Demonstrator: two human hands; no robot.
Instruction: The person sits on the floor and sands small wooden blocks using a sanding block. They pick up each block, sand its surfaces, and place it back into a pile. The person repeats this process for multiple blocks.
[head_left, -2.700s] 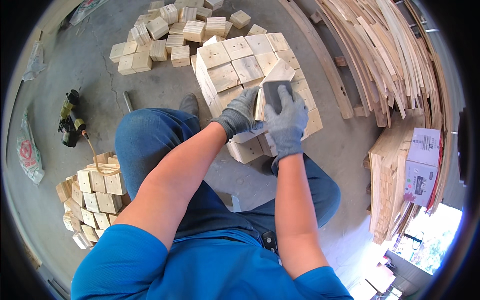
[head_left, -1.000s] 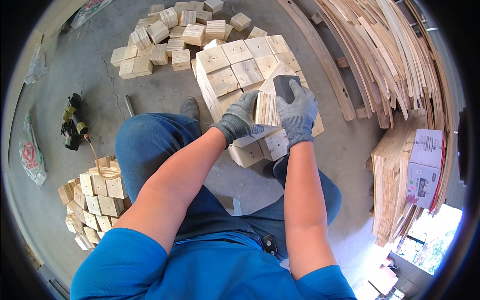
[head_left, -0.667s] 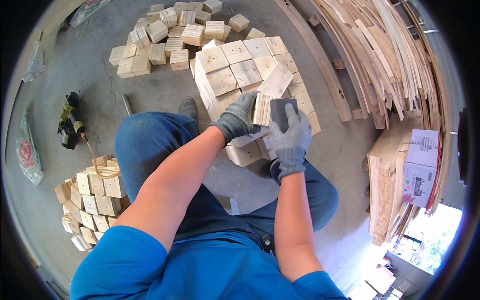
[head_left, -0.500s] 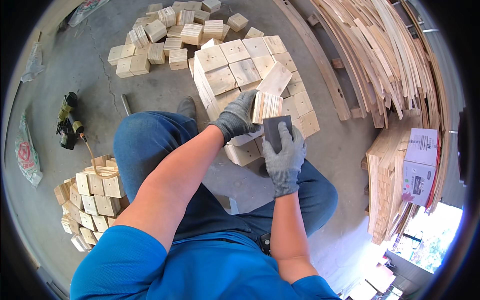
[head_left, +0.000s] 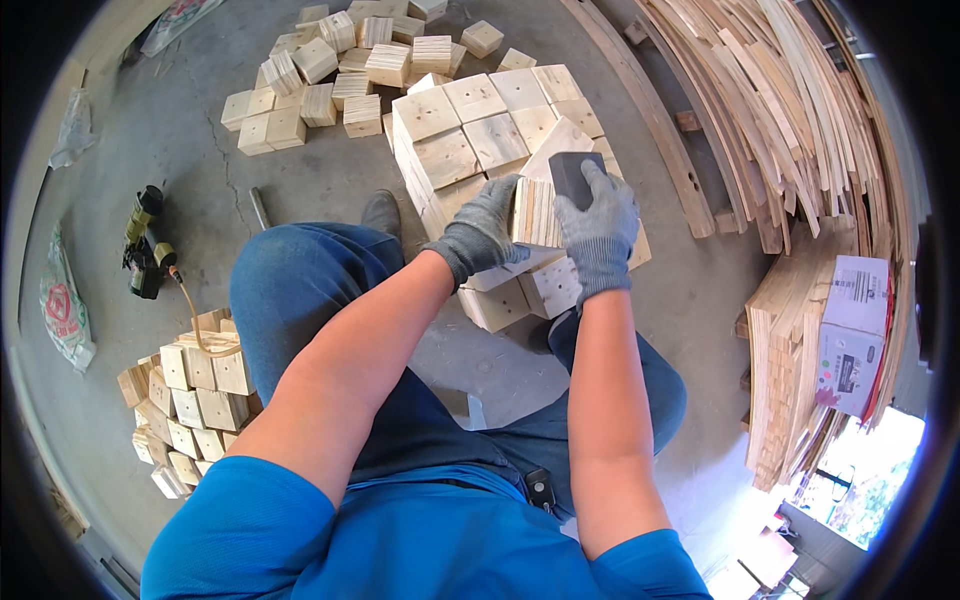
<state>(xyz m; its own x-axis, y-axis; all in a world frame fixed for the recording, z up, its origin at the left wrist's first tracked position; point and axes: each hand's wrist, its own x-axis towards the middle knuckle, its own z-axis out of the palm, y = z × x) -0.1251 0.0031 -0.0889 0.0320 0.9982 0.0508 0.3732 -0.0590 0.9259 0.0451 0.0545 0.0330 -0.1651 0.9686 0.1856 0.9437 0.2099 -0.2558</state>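
Observation:
My left hand [head_left: 480,228], in a grey glove, grips a layered wooden block [head_left: 537,213] by its left side. The block's striped edge faces me. My right hand [head_left: 601,220], gloved too, is closed round a dark grey sanding block [head_left: 574,178] beside the wooden block's upper right edge; whether the two touch I cannot tell. Behind and below both hands stands a stack of wooden blocks [head_left: 450,158] in rows, with one block [head_left: 556,142] lying askew on top.
Loose blocks [head_left: 388,64] lie in a heap at the far left, and more blocks [head_left: 215,400] are piled at my left. A nail gun [head_left: 145,243] with a hose [head_left: 185,305] rests on the floor. Long wooden strips [head_left: 740,110] and a cardboard box [head_left: 851,325] are on the right.
My right hand has moved up and slightly right with the sanding block, along the wooden block's right side. My left hand keeps its hold, shifted only a little.

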